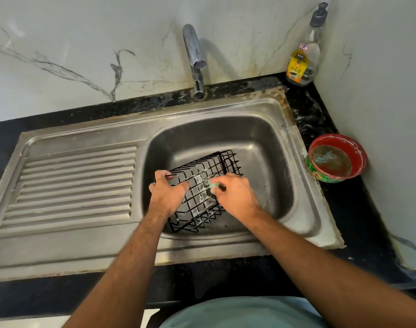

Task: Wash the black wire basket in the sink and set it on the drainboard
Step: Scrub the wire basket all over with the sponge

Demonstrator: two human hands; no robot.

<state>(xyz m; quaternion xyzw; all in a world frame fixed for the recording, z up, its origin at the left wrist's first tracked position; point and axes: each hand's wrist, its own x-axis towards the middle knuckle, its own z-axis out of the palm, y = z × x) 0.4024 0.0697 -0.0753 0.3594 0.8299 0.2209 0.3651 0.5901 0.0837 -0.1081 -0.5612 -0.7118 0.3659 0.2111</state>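
Observation:
The black wire basket (202, 185) lies tilted on its side in the steel sink (268, 147), with white soap foam on its wires. My left hand (166, 194) grips the basket's left edge, fingers curled round the wires. My right hand (235, 195) pinches a small green scrubber (212, 185) and presses it against the basket's upper face. The ribbed drainboard (76, 183) lies to the left of the sink bowl and holds nothing.
A chrome tap (194, 55) stands behind the sink with no water running. A dish soap bottle (304, 60) stands in the back right corner. A red bowl (336, 158) with soapy liquid sits on the black counter (358, 221) right of the sink.

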